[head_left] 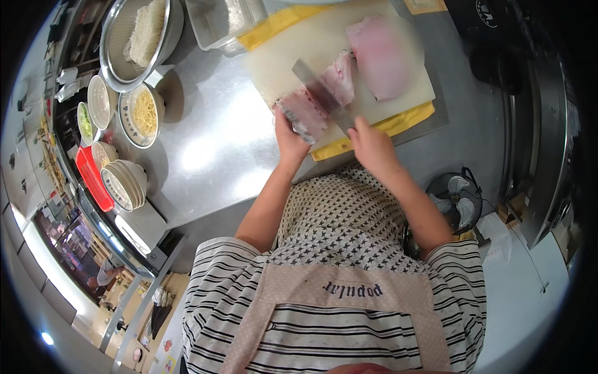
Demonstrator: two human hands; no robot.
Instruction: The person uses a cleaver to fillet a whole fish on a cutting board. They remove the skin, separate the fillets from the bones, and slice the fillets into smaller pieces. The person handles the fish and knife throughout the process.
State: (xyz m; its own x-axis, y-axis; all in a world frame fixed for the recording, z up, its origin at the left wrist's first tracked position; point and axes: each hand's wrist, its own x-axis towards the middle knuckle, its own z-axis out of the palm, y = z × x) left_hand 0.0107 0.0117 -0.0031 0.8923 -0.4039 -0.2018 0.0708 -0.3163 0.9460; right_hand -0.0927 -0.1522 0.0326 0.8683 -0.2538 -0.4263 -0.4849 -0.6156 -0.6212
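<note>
A wide cleaver (322, 96) is gripped at its handle by my right hand (376, 147), its blade lying across raw ribbed meat. My left hand (292, 140) holds the near left end of the rib piece (302, 114). Beyond the blade, another chunk of raw meat (340, 77) touches or lies close to it; the exact cut edge is hidden by the blade. A large pale pink slab of meat (380, 58) lies farther right. All of it rests on a white cutting board (289, 49), with yellow cloth (399, 122) showing under its edges.
On the steel counter (210, 117), a clear plastic tub (212, 28) stands beyond the board. To the left are a metal bowl of white noodles (110, 51), a bowl of yellow noodles (145, 114), stacked bowls (124, 184) and a red tray (93, 180). A fan (455, 198) stands low at right.
</note>
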